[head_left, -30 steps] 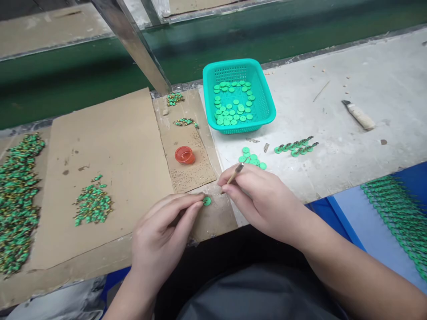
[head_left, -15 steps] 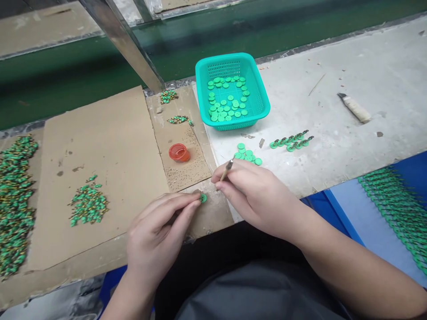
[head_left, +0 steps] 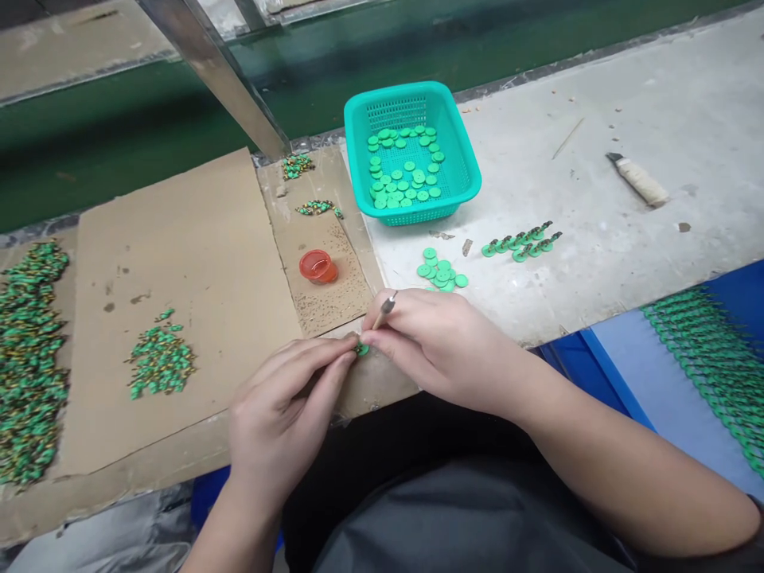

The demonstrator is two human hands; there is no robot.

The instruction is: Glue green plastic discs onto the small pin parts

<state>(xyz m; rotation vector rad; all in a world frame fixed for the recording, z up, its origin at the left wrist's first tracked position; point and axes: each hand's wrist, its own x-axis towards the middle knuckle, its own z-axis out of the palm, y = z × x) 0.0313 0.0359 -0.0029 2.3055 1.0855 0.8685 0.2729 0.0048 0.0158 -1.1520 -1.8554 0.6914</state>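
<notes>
My left hand (head_left: 292, 390) pinches a small green disc (head_left: 363, 349) between thumb and fingertips, near the bench's front edge. A small dark bit sits at the disc's edge, partly hidden by the fingers. In my right hand (head_left: 435, 342) is a thin wooden-handled brush-like tool (head_left: 385, 310), its dark tip pointing up and away. The right fingertips are right beside the disc; whether they touch it I cannot tell. Just beyond the right hand lies a cluster of loose green discs (head_left: 442, 269). A small red cup (head_left: 318, 267) stands on the cardboard ahead of my hands.
A teal basket (head_left: 411, 215) holding green discs stands at the back. Several discs with dark upright pieces (head_left: 522, 242) stand to the right, near a knife-like tool (head_left: 641, 181). Green-and-gold pieces are heaped on the cardboard (head_left: 161, 354) and at far left (head_left: 29, 358).
My right hand has moved left, bringing its fingertips up to the green disc in my left hand. The left hand keeps its pinch. The whole view has shifted slightly.
</notes>
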